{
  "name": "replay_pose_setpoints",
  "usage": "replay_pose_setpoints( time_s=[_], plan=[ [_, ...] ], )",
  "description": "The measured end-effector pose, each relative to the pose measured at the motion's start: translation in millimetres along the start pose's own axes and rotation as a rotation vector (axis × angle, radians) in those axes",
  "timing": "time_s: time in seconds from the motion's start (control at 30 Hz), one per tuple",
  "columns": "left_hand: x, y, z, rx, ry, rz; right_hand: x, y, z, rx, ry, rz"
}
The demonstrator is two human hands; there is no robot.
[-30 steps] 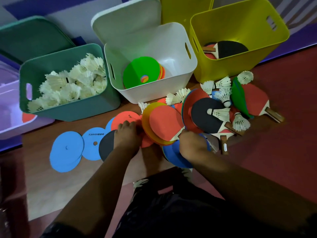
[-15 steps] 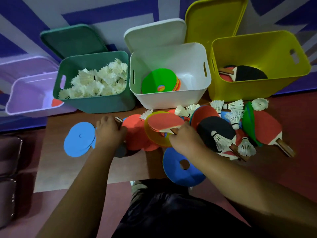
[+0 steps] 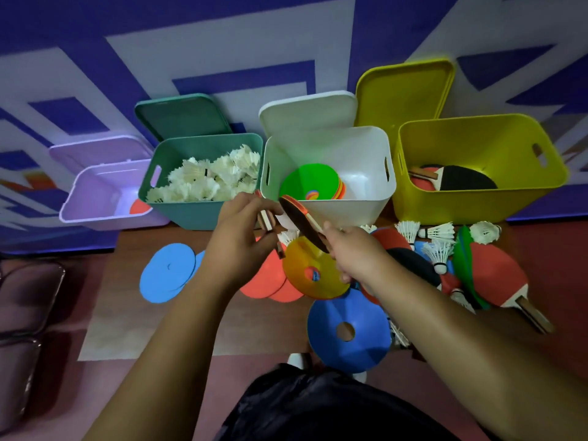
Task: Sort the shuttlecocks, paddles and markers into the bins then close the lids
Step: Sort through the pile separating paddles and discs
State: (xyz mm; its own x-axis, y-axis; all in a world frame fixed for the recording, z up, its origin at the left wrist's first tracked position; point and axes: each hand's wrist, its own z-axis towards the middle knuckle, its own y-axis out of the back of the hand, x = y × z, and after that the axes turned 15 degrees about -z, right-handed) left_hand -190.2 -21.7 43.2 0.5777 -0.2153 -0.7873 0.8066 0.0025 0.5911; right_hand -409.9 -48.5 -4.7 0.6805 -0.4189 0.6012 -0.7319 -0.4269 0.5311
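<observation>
Both hands have come up off the pile since half a second ago. The right hand now hangs above the markers with a black-faced table-tennis paddle that lay red side up on the floor before. The left hand has lifted from beside the flat blue foam discs to just in front of the bins. I see the right grip clamped round that paddle's handle, with the blade tilted in front of the near wall of the white plastic bin. The left grip is curled round a wooden paddle handle, and I cannot make out its blade behind the hand. The white bin holds a stack of round markers, a green marker disc on top. To its left, the teal plastic bin is heaped with white feather shuttlecocks. To its right, the yellow plastic bin holds stored paddles, and a lilac plastic bin stands farthest left. The bin lids are all off, propped upright behind the bins. Under my hands a translucent yellow cone marker overlaps red-orange flat discs, and a blue cone marker lies nearer me. Right of the right arm, loose shuttlecocks, a green floor marker and a red-faced paddle lie bunched together.
</observation>
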Motion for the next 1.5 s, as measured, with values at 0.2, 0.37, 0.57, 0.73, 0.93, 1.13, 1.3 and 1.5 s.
replay_pose_setpoints(
  time_s=[0.2, 0.37, 0.57, 0.73, 0.93, 1.13, 1.3, 1.5],
  plan=[
    [-16, 2, 21, -0.052, -0.088, -0.225, 17, 10, -24, -0.052, 0.055, 0.024],
    [-27, -9, 36, -0.065, -0.176, -0.381, 23, 24, -49, -0.211, 0.044, -0.012],
    [-55, -31, 62, -0.119, -0.287, -0.473, 23, 47, -59, -0.190, -0.126, 0.774],
    [-78, -45, 79, -0.149, -0.305, -0.546, 20, 65, -78, -0.171, -0.116, 1.057],
    [-91, -61, 80, -0.094, -0.239, -0.666, 12, 68, -92, -0.305, 0.027, 1.345],
    [-78, -89, 81, 0.091, 0.138, -0.908, -15, 80, -80, -0.514, 0.035, 1.299],
    [-76, -114, 92, 0.248, 0.659, -1.408, -43, 103, -57, -0.661, 0.035, 1.177],
    [-77, -152, 113, 0.288, 0.782, -1.355, -69, 137, -25, -0.592, -0.006, 1.105]
  ],
)
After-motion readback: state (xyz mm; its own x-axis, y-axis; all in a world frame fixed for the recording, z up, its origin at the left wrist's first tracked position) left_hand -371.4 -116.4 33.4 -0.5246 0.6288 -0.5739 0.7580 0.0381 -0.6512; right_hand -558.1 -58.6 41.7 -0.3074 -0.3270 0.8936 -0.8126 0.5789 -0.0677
